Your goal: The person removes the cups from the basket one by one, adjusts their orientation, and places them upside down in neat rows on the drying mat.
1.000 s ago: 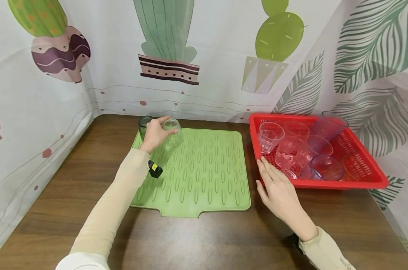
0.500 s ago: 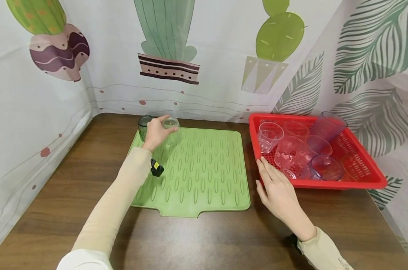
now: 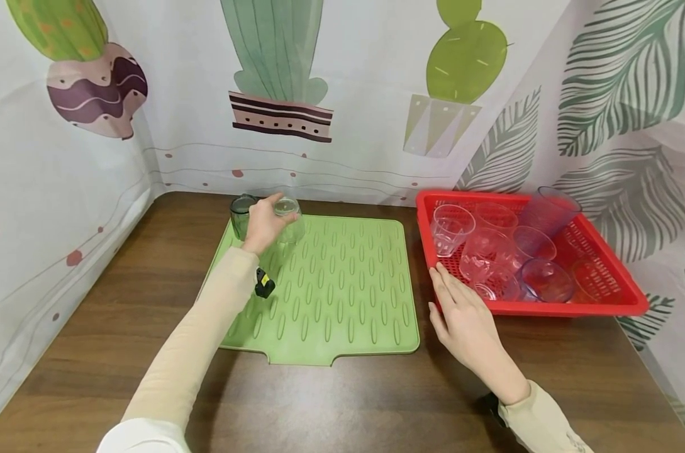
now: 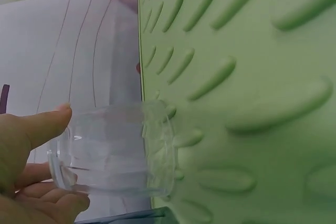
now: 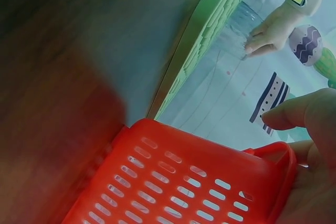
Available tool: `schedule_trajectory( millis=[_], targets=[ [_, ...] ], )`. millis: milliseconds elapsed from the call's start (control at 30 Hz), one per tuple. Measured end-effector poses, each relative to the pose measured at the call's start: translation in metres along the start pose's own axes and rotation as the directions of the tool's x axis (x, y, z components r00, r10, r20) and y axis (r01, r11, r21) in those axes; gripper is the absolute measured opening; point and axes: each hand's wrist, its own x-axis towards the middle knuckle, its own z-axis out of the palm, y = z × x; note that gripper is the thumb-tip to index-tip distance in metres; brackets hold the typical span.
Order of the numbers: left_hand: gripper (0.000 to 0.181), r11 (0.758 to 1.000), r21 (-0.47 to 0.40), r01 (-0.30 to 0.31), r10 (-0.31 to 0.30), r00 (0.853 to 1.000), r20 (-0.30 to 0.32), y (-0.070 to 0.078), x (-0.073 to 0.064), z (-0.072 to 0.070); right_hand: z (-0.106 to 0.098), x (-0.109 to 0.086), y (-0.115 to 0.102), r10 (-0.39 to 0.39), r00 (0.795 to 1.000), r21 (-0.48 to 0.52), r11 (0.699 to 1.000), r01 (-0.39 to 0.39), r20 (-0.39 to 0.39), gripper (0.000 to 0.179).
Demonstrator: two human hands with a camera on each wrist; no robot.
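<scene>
At the back left of the green ribbed mat (image 3: 342, 283), my left hand (image 3: 265, 225) grips a clear cup (image 3: 288, 220). In the left wrist view, the thumb and fingers pinch the base of that cup (image 4: 113, 148), and its other end is right at the mat. A smoky grey cup (image 3: 240, 220) stands just left of the hand, partly hidden by it. My right hand (image 3: 463, 314) rests with straight fingers on the near left corner of a red basket (image 3: 568, 308). From the right wrist, the thumb shows apart from the basket rim.
Several clear, pinkish and purple-tinted cups lie in the basket, among them a clear cup (image 3: 452, 229) at its left and a tall purple cup (image 3: 548, 211) at the back. A patterned cloth (image 3: 365, 145) hangs behind the brown wooden table (image 3: 319, 409).
My left forearm has shifted very slightly to the right, while the hand stays at the clear cup. The right hand and the basket have not visibly moved.
</scene>
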Motion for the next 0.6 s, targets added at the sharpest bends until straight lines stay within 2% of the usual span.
schedule_trajectory(
  millis=[167, 367, 467, 600],
  targets=[
    [0.068, 0.998, 0.043, -0.037, 0.036, 0.999, 0.016, 0.001, -0.002, -0.005, 0.001, 0.0, -0.001, -0.01, 1.0, -0.005, 1.0, 0.01, 0.001, 0.061],
    [0.062, 0.996, 0.049, -0.074, 0.074, 0.997, 0.013, 0.008, -0.009, -0.017, 0.0, 0.001, -0.001, -0.003, 1.0, -0.013, 1.0, 0.003, 0.0, 0.06],
    [0.055, 0.992, 0.07, -0.108, 0.108, 0.994, 0.007, 0.011, -0.017, -0.022, 0.0, 0.0, -0.001, -0.001, 1.0, -0.014, 1.0, 0.001, 0.002, 0.06],
    [0.047, 0.981, 0.088, -0.171, 0.173, 0.985, -0.006, 0.02, -0.034, -0.027, 0.0, 0.0, -0.001, 0.002, 1.0, -0.017, 1.0, -0.002, 0.001, 0.06]
  ],
)
